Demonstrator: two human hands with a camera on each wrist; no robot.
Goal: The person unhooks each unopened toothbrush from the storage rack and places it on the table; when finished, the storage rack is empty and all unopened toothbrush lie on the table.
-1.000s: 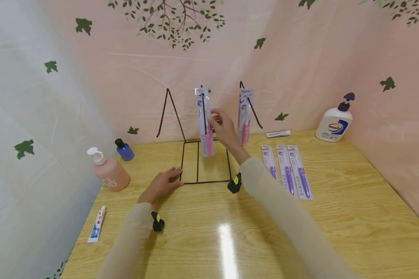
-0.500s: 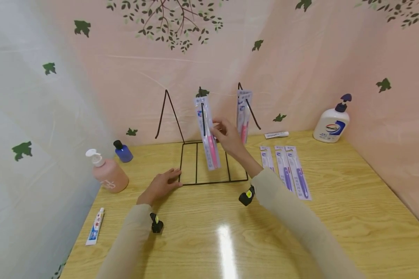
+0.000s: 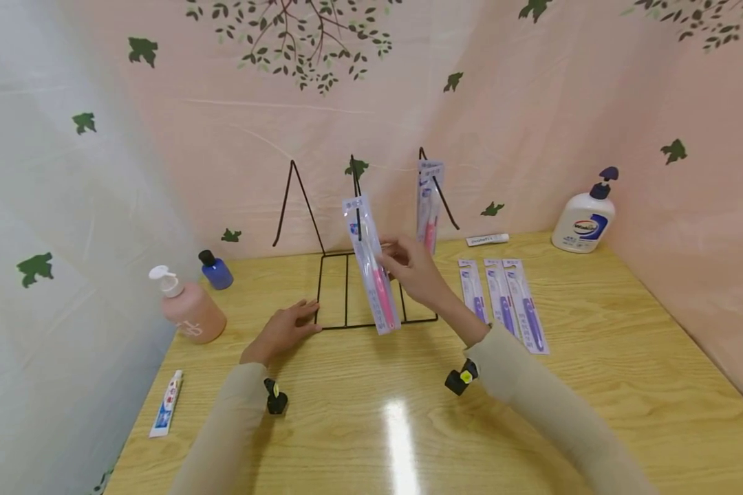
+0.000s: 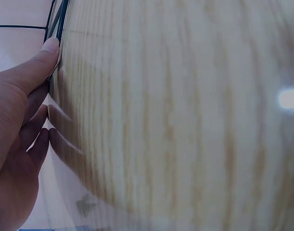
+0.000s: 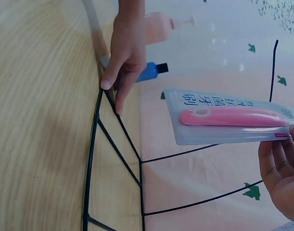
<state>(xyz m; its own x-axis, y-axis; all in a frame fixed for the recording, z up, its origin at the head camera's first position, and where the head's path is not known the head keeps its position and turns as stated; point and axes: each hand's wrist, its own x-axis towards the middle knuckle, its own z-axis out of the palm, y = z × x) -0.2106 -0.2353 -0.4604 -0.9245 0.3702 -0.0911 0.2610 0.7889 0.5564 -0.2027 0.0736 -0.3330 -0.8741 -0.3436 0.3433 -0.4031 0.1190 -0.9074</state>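
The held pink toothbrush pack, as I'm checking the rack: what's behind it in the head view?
Behind the pink pack, the wire rack and table show past its edges; the stretches it covers cannot be seen.

The packaged pink toothbrush (image 3: 382, 292) has slid down along the middle hook (image 3: 352, 166), from upright at the frame's centre to lower, its bottom end now tilted rightward and overlapping the front bar (image 3: 328, 328) of the wire rack. The right-hand grip (image 3: 413, 268) pinching it has come down with it, while the sleeve (image 3: 532, 385) and wrist camera (image 3: 460, 378) have shifted toward the lower right. A green leaf print (image 3: 362, 167) behind the hook is now uncovered.
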